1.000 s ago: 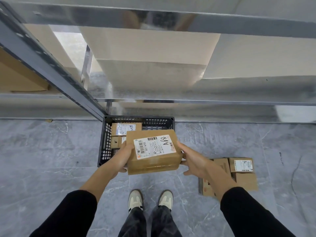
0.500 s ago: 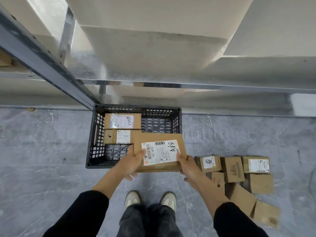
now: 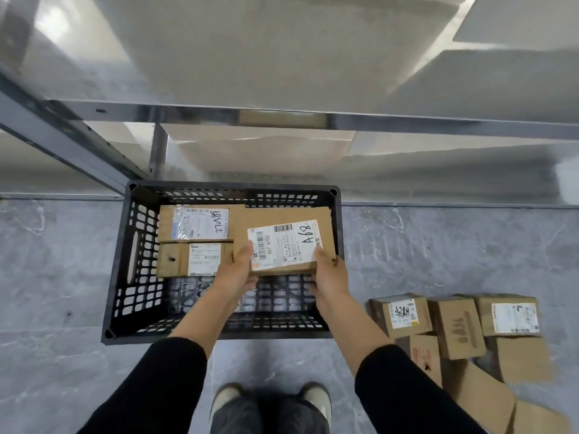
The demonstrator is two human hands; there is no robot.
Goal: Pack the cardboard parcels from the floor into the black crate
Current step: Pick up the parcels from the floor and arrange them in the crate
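The shelf (image 3: pixel 313 117) fills the far side, and under its edge sits the crate (image 3: pixel 125 261), which the held parcel (image 3: pixel 283 239) was short of half a second ago and now hangs inside, at the right, beside two parcels (image 3: pixel 195 242) along the left wall. Both hands keep their grip clamped on its near corners, left hand (image 3: pixel 238 270) and right hand (image 3: pixel 329 274), thumbs on a label reading "A68" and "507 N705". More parcels (image 3: pixel 454 327) lie heaped on the floor (image 3: pixel 62 245) to the right.
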